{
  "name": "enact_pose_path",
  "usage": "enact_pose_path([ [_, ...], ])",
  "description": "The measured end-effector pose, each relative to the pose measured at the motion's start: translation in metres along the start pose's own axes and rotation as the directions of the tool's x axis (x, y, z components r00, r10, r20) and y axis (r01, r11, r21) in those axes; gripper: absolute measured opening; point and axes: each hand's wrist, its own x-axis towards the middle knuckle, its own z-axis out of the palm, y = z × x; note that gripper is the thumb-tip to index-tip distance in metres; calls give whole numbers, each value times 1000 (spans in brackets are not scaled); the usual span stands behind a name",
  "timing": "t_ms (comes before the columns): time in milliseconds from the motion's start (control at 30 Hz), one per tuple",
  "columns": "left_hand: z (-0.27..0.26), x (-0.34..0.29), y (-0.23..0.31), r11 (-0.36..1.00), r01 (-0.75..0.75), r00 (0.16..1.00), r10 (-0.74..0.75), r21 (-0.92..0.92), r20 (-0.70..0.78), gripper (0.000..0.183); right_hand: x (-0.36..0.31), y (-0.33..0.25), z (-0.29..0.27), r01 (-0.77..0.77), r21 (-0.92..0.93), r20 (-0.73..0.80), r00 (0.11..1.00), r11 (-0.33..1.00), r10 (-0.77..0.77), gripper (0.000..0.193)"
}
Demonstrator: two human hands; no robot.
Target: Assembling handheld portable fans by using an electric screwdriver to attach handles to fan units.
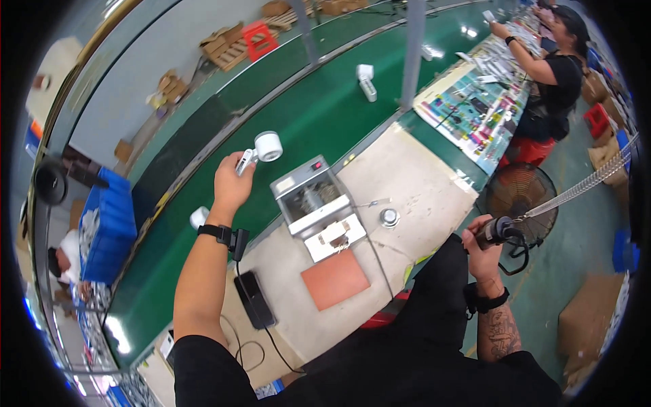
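Note:
Over the green conveyor belt (308, 108), my left hand (232, 188) is closed on the handle of a white handheld device with a round head (269, 146). Beyond my work table's right edge, my right hand (483, 256) grips a dark electric screwdriver (494, 233), which hangs from a coiled metal spring (584, 182). Between the hands, on the table (407, 169), stands a grey metal box with a see-through window and a red switch (312, 200), probably a screw feeder. A small round metal piece (389, 217) lies to its right.
Nearer me on the table are an orange-red sheet (336, 279) and a black phone (254, 298) with a cable. Another white device (367, 83) lies on the belt. A floor fan (521, 197) stands right; a co-worker (563, 74) sits beyond. At left is a blue crate (112, 227).

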Motion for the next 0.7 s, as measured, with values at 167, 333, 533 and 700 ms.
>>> enact_pose_path([
  [167,-67,-85,46,998,-23,984,32,56,-174,25,-4,-5,30,80,55,61,995,995,-83,22],
  [333,-87,-166,71,983,-167,945,182,79,-271,19,1,-24,67,304,304,154,919,903,-362,69],
  [533,-47,-267,116,904,113,931,48,-412,361,24,0,-76,115,247,385,174,927,889,-332,104],
  [700,7,-270,149,960,-3,925,110,-281,365,22,4,-119,151,261,353,285,885,898,-369,104],
])
